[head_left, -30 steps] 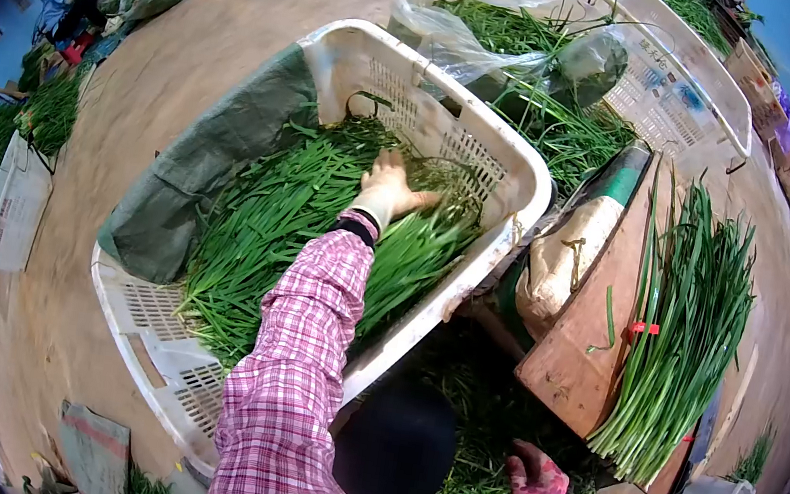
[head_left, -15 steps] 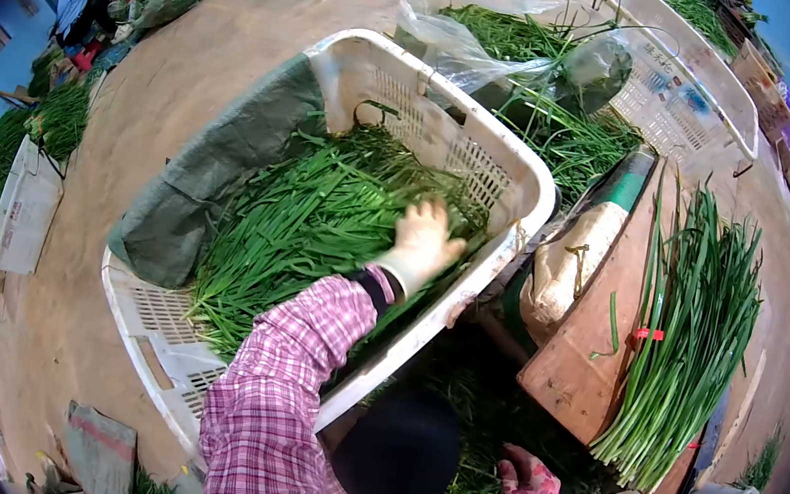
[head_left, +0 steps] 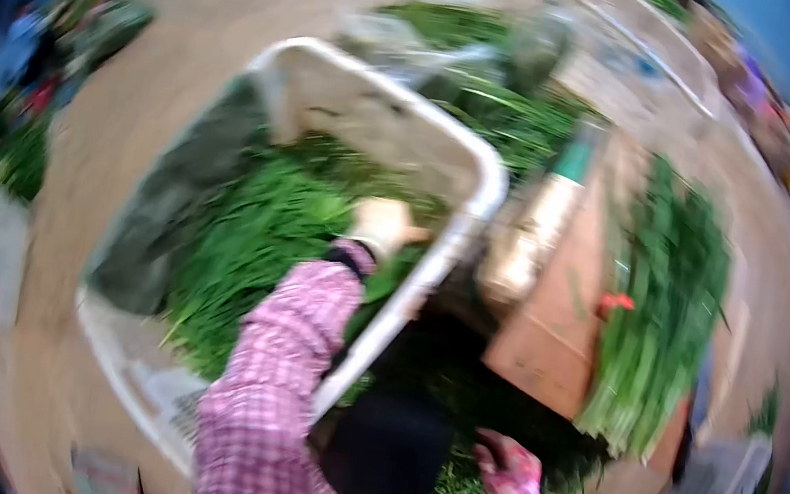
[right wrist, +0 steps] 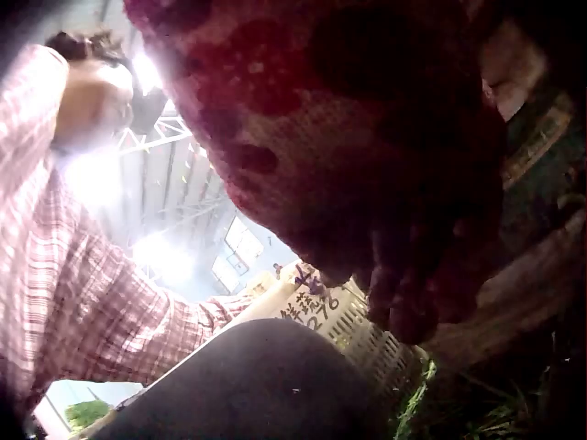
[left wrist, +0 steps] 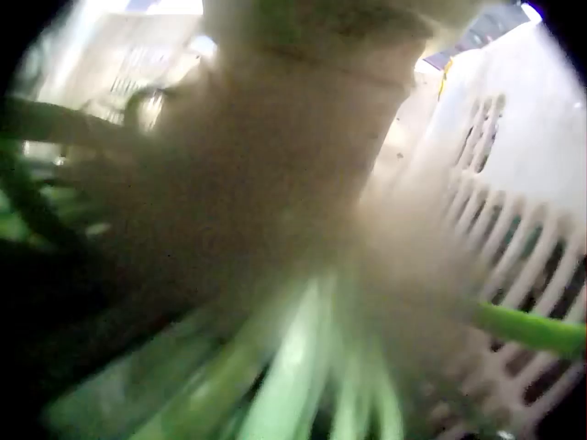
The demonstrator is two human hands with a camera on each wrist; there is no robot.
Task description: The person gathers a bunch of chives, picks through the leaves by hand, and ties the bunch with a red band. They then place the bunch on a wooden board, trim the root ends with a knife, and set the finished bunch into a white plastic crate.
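Centre: left hand [head_left: 383, 225] on the green leaves [head_left: 256, 228] heaped in the crate [head_left: 483, 194]; blur hides whether its grip closes on any. Lower centre: gloved right hand [head_left: 509, 477], fingers loosely curled, empty. Risk: dragged leaves may snag the crate's slots and tear. Leaves long, flat, limp; crate white slotted plastic, rounded rim

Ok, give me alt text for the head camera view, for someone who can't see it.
Blurred view down at a left hand on long green leaves in a white crate. The right hand, in a pink glove, sits low over more greens; a bundle of greens lies on a wooden board.
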